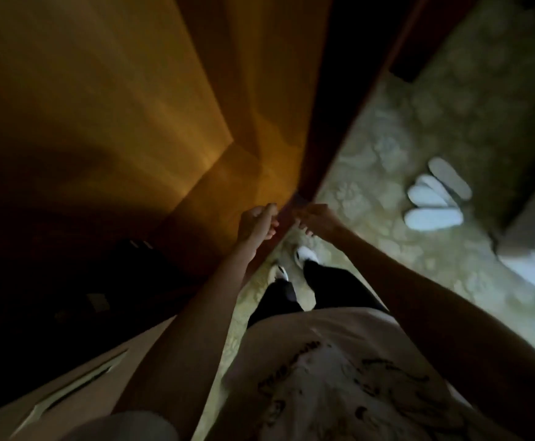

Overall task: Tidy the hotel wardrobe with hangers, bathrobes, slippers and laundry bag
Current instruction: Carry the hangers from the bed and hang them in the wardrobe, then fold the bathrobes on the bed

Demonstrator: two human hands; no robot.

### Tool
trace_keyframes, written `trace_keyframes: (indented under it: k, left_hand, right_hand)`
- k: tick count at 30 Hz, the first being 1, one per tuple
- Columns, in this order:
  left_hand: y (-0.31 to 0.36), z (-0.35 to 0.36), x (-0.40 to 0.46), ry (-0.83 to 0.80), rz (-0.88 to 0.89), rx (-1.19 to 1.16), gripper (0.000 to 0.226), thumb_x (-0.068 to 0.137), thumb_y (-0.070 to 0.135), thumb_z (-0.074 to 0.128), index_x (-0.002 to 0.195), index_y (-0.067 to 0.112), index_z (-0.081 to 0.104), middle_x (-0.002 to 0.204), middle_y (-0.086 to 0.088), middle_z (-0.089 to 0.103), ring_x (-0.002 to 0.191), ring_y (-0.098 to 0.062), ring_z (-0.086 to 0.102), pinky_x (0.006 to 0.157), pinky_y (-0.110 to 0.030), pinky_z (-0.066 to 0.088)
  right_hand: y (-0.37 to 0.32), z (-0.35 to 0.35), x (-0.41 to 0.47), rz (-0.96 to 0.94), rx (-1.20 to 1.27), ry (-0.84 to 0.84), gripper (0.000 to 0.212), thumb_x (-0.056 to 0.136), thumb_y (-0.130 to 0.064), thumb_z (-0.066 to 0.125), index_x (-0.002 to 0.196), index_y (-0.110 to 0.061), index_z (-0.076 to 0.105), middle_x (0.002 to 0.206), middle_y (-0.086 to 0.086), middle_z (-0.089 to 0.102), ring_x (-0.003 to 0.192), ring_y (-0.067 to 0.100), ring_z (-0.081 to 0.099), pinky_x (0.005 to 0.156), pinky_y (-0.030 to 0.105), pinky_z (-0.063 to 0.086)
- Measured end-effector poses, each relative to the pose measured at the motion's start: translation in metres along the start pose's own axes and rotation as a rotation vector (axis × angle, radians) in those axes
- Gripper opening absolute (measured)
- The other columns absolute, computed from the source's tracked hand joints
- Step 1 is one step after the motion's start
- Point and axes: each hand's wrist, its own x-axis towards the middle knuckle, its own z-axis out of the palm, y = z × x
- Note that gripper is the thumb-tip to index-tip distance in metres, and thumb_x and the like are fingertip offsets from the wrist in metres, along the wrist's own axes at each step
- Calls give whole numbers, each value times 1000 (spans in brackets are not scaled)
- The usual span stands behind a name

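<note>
Head view, looking steeply down; frame dim & motion-blurred. Both arms extend fwd, meeting at frame centre against the edge of a dark wooden wardrobe door (320, 128). Left hand (256, 222): fingers curled inward, loosely clenched; whether it grips anything cannot be told. Right hand (318, 218): fingers bent, tips pointing toward the left hand, just beside it; a small dark item sits btwn the two hands at the door edge, too blurred to identify, so its grasp state is also undetermined.

Left of the hands: wardrobe interior (107, 100), warm orange-brown panels lit from above, lower part in deep shadow; contents there not legible.

Right of the door: patterned pale carpet (387, 160). On it, well apart from the hands, white slippers (435, 198) lie in a loose cluster, approx. 3–4 pieces overlapping, soles or uppers not distinguishable. No other task item can be made out.

Below the hands: person's feet in white shoes (306, 254) on the carpet, dark trousers, light T-shirt (339, 370) w/ dark printed lettering filling bottom centre. Bottom left: pale panel (69, 386) w/ a long recessed slot, running diagonally. Far right edge: bright pale surface (533, 259), overexposed, identity unclear.
</note>
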Motion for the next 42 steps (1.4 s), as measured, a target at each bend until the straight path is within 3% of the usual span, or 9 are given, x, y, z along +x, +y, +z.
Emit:
trace_keyframes:
  k: [2, 4, 8, 10, 15, 26, 30, 35, 42]
  left_hand:
    - [-17, 27, -3, -107, -42, 80, 26, 98, 31, 60, 87, 10, 69, 67, -1, 64, 60, -15, 57, 54, -24, 45]
    - [-31, 58, -8, -218, -68, 191, 25, 97, 29, 60, 80, 12, 66, 63, -2, 61, 50, -12, 51, 47, -22, 41]
    - [-51, 115, -16, -423, -40, 487, 21, 98, 24, 58, 86, 8, 65, 66, -4, 61, 50, -14, 51, 42, -20, 38]
    - [-63, 144, -26, -507, -34, 626, 20, 96, 21, 60, 81, 8, 65, 65, -5, 61, 49, -15, 51, 43, -22, 39]
    - [-84, 226, -62, -668, 49, 971, 21, 92, 21, 61, 74, 11, 64, 65, -5, 62, 48, -15, 51, 45, -23, 39]
    - [-188, 457, -224, -1159, 401, 1609, 24, 97, 17, 58, 74, 13, 62, 63, -5, 60, 46, -15, 51, 44, -22, 39]
    - [-204, 521, -265, -1216, 514, 1737, 23, 99, 17, 57, 78, 14, 64, 67, -5, 64, 50, -15, 55, 48, -24, 44]
    - [-195, 584, -269, -1173, 648, 1809, 22, 96, 12, 57, 76, 10, 67, 64, -4, 65, 53, -17, 57, 49, -24, 46]
    - [-176, 694, -235, -918, 518, 1866, 21, 96, 12, 56, 79, 6, 68, 64, -9, 65, 48, -19, 56, 47, -23, 45]
  right_hand:
    - [46, -12, -13, 101, 88, 96, 22, 96, -23, 66, 87, -4, 70, 63, 4, 62, 38, 2, 52, 43, 17, 41]
    - [96, -23, -29, 200, 157, 180, 26, 95, -26, 66, 79, -6, 69, 60, 2, 63, 42, 5, 56, 48, 21, 45]
    - [186, -32, -81, 380, 318, 369, 30, 90, -34, 68, 68, -13, 68, 61, 3, 65, 53, 15, 56, 58, 30, 48]
    - [224, -29, -115, 458, 411, 434, 29, 93, -33, 66, 73, -13, 67, 63, 4, 63, 54, 17, 57, 53, 24, 46]
    - [315, -2, -199, 626, 712, 609, 28, 95, -37, 63, 92, -11, 75, 81, 10, 74, 64, 21, 65, 59, 28, 53]
    - [453, 91, -369, 899, 1393, 970, 26, 97, -32, 60, 96, -10, 73, 80, 5, 69, 65, 18, 60, 60, 28, 50]
    - [493, 62, -398, 889, 1492, 1056, 23, 98, -32, 59, 97, -14, 72, 89, 7, 71, 69, 17, 60, 62, 27, 51]
    - [556, -42, -421, 718, 1406, 1167, 23, 97, -33, 61, 102, -14, 73, 86, 2, 71, 73, 15, 64, 66, 28, 54]
    - [661, -223, -451, 576, 1191, 1186, 22, 96, -32, 62, 100, -13, 73, 81, 1, 71, 61, 9, 62, 51, 18, 48]
